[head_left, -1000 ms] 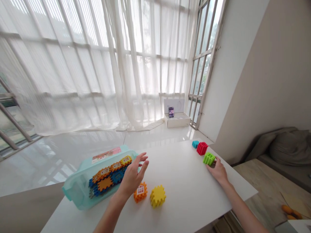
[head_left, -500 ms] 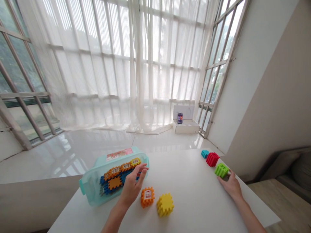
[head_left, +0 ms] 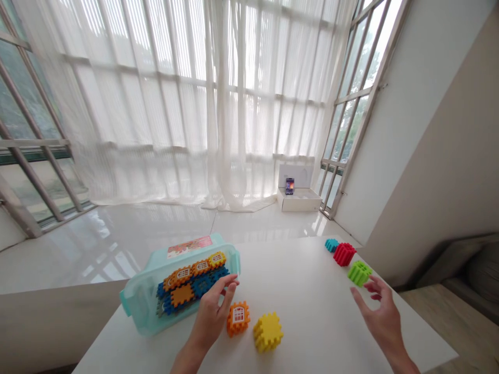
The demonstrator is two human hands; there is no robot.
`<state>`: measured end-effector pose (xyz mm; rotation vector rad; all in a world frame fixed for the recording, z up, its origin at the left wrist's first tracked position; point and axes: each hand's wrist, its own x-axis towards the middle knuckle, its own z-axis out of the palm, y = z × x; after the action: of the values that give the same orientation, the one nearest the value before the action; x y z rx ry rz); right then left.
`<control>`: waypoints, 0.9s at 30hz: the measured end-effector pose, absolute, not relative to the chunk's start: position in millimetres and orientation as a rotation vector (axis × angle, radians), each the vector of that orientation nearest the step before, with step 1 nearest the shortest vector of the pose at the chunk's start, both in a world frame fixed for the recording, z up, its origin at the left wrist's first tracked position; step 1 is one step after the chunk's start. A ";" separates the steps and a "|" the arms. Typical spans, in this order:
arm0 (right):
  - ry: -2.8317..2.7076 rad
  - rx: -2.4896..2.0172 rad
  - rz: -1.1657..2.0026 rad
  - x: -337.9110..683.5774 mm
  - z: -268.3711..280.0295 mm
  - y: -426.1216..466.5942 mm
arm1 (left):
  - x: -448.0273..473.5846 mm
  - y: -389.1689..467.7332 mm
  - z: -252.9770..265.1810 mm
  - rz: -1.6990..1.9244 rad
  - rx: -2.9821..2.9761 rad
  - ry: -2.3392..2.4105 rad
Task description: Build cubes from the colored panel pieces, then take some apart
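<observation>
White tabletop (head_left: pixel 304 291): stands before a white curtain (head_left: pixel 159 119); carries an aqua bin (head_left: pixel 136 314) at the left and five toothed blocks
Blocks set out: blue block (head_left: pixel 331 245), red block (head_left: pixel 344 254) and green block (head_left: pixel 359 273) run in a slanting row by the right edge; orange block (head_left: pixel 238 318) and yellow block (head_left: pixel 268 332) stand nearer the person
Left in the bin: orange and blue toothed pieces (head_left: pixel 182 294), some with white window grilles; too overlapped to count
Green block's place: just beyond the right hand's fingertips, nearest end of the row; contact cannot be told
Right hand (head_left: pixel 384 317): released, thumb and fingers parted around nothing
Left hand (head_left: pixel 212 311): between bin and orange block; relaxed, thumb apart, nothing visible in its grasp
</observation>
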<state>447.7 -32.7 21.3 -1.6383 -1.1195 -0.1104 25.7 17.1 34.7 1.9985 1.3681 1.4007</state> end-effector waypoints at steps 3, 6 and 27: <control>-1.282 -1.507 -0.008 407.5 32.2 -8.2 | 27.6 18.9 34.4 1.386 2.033 1.362; -1.423 -1.398 0.090 375.6 34.5 26.7 | 29.1 25.1 37.6 1.364 2.098 1.357; -1.725 -1.312 0.145 336.0 -26.3 83.8 | 30.1 21.8 25.1 1.116 2.472 1.330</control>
<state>336.0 83.8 -26.3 -1.3119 -1.7246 0.1451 30.1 21.8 25.1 2.4717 1.3301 1.1157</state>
